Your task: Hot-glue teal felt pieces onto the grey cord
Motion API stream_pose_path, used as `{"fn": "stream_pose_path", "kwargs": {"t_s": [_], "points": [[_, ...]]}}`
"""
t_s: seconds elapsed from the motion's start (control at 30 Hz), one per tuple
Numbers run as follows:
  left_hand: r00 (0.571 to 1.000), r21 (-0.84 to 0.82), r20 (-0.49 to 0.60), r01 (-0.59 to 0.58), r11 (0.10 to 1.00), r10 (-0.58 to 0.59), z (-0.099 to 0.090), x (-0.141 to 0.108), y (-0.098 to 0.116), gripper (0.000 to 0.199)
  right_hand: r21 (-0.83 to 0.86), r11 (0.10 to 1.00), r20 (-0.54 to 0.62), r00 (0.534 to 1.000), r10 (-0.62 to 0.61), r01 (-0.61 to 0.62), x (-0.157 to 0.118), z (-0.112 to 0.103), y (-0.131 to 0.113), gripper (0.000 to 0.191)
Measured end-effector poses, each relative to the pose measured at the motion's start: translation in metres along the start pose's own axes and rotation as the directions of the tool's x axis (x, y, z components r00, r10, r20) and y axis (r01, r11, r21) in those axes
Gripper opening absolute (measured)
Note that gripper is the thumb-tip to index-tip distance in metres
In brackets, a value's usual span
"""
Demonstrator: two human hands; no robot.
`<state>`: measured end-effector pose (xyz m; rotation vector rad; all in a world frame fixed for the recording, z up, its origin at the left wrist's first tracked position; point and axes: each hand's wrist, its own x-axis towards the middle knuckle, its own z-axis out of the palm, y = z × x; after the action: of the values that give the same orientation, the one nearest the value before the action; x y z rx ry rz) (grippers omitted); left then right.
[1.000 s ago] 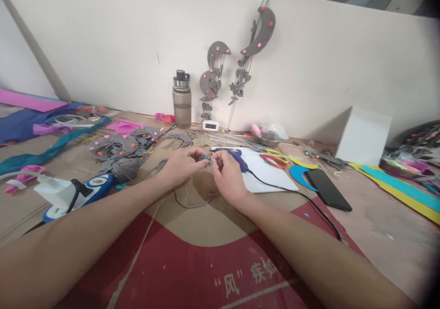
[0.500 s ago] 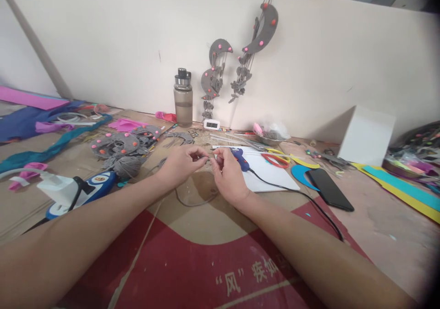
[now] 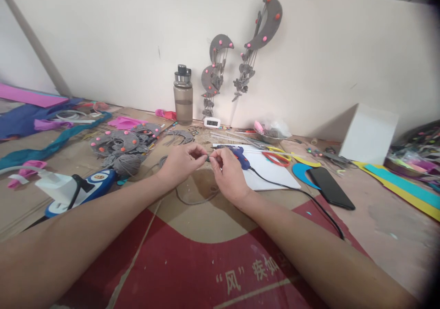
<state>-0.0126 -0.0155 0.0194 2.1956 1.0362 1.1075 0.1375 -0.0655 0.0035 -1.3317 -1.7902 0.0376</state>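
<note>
Fingertip to fingertip over the cardboard, my left hand (image 3: 182, 164) and my right hand (image 3: 228, 171) are both closed in a pinch. Between them is a tiny dark grey bit, apparently the end of grey yarn; the fingers mostly cover it. A loop of grey yarn (image 3: 195, 203) hangs or lies below the hands, and its ends pass out of sight behind them. Just beyond my right hand, a blue glue gun (image 3: 243, 158) rests on a white board (image 3: 271, 173), its black cord running right. A grey yarn ball (image 3: 126, 164) lies left of my left hand.
Grey felt crescents with pink and orange dots (image 3: 115, 143) lie at left, near a blue power strip (image 3: 103, 180). Behind stand a water bottle (image 3: 183, 100) and a small clock (image 3: 212, 123). Scissors (image 3: 277, 158) and a black phone (image 3: 330, 188) lie at right. Crescent hangings (image 3: 271, 22) hang on the wall.
Both hands keep their pinch in almost the same place, with only slight finger movement. The view has shifted a little.
</note>
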Motion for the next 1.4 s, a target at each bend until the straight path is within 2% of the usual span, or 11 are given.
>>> {"fn": "stream_pose_path", "kwargs": {"t_s": [0.43,0.57,0.93,1.13,1.3,1.4], "points": [[0.999,-0.029,-0.030,-0.029,0.999,0.028,0.0043,-0.0019,-0.0017,0.017,-0.064,0.998,-0.009,1.000,0.023,-0.023,0.0003,0.0006,0.0001,0.013],[0.999,-0.002,-0.011,-0.052,0.999,0.052,0.0044,-0.0024,-0.0010,0.016,-0.074,0.997,-0.012,1.000,0.029,-0.030,0.0004,0.0010,0.0000,0.015],[0.996,0.038,-0.046,-0.078,0.996,0.079,0.0034,-0.0039,0.0014,0.012,-0.106,0.994,-0.001,0.999,0.034,-0.034,-0.0006,0.0001,-0.0006,0.019],[0.998,-0.009,-0.048,-0.029,1.000,0.029,0.0039,-0.0034,0.0012,0.013,-0.110,0.994,0.002,1.000,0.017,-0.017,-0.0005,0.0010,-0.0002,0.018],[0.998,-0.088,-0.028,0.062,0.994,-0.065,0.0030,-0.0024,0.0026,0.012,-0.105,0.994,0.014,1.000,0.013,-0.012,-0.0008,0.0002,-0.0012,0.018],[0.989,-0.196,-0.019,0.138,0.971,-0.145,0.0022,-0.0019,0.0035,0.012,-0.086,0.996,0.018,1.000,0.011,-0.010,-0.0008,-0.0005,-0.0017,0.018]]}}
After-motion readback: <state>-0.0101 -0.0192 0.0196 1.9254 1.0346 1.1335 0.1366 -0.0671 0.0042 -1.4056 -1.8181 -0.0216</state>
